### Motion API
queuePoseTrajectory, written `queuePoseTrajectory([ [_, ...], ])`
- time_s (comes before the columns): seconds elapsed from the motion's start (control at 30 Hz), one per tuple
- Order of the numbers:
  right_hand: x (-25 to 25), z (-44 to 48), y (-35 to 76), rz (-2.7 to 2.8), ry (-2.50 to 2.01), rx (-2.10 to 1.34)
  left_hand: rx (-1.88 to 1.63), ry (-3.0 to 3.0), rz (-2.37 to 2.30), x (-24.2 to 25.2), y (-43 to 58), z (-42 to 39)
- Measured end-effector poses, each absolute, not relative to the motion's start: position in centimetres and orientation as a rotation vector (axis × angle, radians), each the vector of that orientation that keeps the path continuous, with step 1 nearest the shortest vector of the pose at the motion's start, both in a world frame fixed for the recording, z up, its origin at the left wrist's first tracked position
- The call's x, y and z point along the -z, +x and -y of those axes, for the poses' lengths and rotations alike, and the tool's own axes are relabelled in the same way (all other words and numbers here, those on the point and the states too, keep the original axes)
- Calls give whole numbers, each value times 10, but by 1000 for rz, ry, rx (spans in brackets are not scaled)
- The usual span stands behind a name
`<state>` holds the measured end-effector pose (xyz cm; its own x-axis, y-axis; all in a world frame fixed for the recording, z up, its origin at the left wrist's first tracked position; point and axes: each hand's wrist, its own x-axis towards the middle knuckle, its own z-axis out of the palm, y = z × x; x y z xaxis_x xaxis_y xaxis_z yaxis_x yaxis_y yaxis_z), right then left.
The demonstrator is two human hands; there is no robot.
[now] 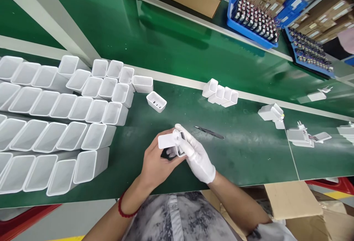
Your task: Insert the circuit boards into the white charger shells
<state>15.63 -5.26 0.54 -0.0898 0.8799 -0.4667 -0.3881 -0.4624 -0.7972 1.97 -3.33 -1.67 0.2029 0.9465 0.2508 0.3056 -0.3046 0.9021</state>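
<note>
Head view: showed both hands together over the near middle of the tabletop (238, 156), clamped on one small white case (178, 151). Held the left and near side with the bare left hand (160, 163), and the right and far side with the gloved right hand (200, 161). Put the right thumb (187, 148) across the open end, just by a round knob (177, 137). Saw a flat white piece (165, 141) sticking out to the left from the knob, above the left hand. Could not tell the small parts inside the case.

Seemed to call for a snug, gentle left grip and a light right thumb. Looked best to hold the flat piece straight, with no hard bend at the knob.

Had the near edge close by, so better to work a bit farther in, in case of a slip. Found black tweezers (209, 132) just to the right, easy to bump. Had little room on the left, with rows of white boxes (80, 108) there, and a slotted white cup (156, 102) on the far side. Looked roomier to the right, past the tweezers, up to some loose white parts (297, 137).
</note>
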Motion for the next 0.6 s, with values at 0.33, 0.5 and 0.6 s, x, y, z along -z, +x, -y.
queuePoseTrajectory([
  [0.33, 1, 63, 151, 558, -1137, -1622, -1091, 1760, -1115, 12, 18, 29],
  [0.5, -8, 55, 152, 571, -1257, -1565, -1119, 1898, -1058, 12, 20, 30],
  [0.6, -10, 54, 148, 645, -1283, -1435, -1208, 1981, -1027, 8, 24, 31],
])
